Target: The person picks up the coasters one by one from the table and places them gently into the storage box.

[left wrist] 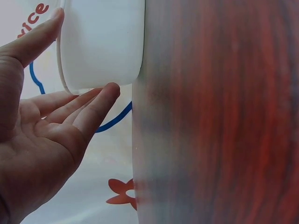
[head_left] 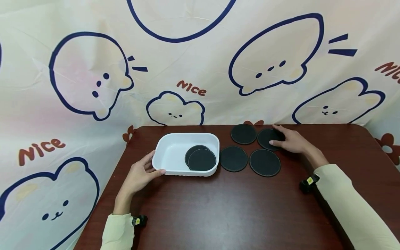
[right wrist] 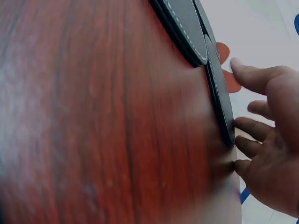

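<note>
A white rectangular tub (head_left: 168, 152) stands on the table, with two black round coasters (head_left: 202, 160) overlapping inside its right end. My left hand (head_left: 139, 174) holds the tub's left end, thumb at the near side and fingers along the end wall. In the left wrist view that hand's fingertips (left wrist: 112, 88) touch the tub wall (left wrist: 103, 44). To the tub's right lie several more black coasters (head_left: 265, 162) with stitched edges. My right hand (head_left: 292, 140) is over the far right coaster (head_left: 266, 136), fingers spread around its edge. In the right wrist view the thumb is raised above that coaster (right wrist: 220, 100).
The brown wooden table (head_left: 212, 211) has its far edge just behind the coasters. Behind it hangs a pale cloth (head_left: 218, 62) with cartoon drawings. A small black device (head_left: 307, 184) is strapped at the right wrist, another (head_left: 140, 221) at the left.
</note>
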A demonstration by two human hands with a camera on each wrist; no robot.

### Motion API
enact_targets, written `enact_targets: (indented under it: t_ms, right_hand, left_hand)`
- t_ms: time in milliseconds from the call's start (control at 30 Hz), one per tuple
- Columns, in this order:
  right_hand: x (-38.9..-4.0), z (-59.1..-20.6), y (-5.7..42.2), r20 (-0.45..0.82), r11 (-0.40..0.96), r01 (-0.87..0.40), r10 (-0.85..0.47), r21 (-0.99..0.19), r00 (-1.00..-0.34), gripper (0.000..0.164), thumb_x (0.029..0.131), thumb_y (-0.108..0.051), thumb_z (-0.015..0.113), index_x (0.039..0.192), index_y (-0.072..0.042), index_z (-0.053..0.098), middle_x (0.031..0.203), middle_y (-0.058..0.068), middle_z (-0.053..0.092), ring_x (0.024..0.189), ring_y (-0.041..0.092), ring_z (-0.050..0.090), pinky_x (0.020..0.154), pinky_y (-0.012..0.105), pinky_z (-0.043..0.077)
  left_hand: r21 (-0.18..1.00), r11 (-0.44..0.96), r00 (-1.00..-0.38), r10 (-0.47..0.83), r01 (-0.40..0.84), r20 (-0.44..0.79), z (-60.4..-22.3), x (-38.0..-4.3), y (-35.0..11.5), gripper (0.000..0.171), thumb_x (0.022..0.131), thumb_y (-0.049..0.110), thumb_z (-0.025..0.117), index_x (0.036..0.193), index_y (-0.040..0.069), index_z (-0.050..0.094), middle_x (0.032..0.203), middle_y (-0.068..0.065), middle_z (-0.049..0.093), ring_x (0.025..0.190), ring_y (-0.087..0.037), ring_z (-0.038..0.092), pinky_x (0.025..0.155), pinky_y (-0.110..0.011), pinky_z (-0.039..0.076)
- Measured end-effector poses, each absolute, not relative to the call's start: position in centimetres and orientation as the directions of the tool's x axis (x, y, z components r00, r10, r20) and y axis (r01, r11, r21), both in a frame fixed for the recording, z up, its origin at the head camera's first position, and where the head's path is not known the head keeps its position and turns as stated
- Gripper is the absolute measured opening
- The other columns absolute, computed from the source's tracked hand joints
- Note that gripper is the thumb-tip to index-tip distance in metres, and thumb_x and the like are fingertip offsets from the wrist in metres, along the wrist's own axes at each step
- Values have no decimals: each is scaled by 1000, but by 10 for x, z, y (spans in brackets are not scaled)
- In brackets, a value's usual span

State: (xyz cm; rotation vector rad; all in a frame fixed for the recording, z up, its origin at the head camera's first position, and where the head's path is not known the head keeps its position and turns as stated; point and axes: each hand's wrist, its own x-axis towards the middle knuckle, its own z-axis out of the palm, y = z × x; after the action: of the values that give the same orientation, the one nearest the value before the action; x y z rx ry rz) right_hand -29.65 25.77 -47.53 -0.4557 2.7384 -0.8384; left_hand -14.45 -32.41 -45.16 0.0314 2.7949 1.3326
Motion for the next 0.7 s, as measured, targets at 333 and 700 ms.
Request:
enact_targets:
  t_ms: [333,700]
  right_hand:
    - [-293,-472,255,-80,768,-194,-304,-610,-949,85,94,-21,85,162,2,40,163,36,41,148,56,42,119,72,38]
    - [-286,-467,256,19,772,-132,-154,-622,-988,82,90,-19,89,156,3,48,151,36,56,138,55,53,112,70,45]
  left_hand:
    - [771,637,-999,38,8,-22,-452,-144,-324,97,90,28,90,167,7,36,161,-26,51,135,-45,66,101,-49,59]
    - [778,628,-999,40,13,-16,-452,-144,-323,97,89,27,91,167,7,36,161,-27,51,133,-45,66,100,-49,59]
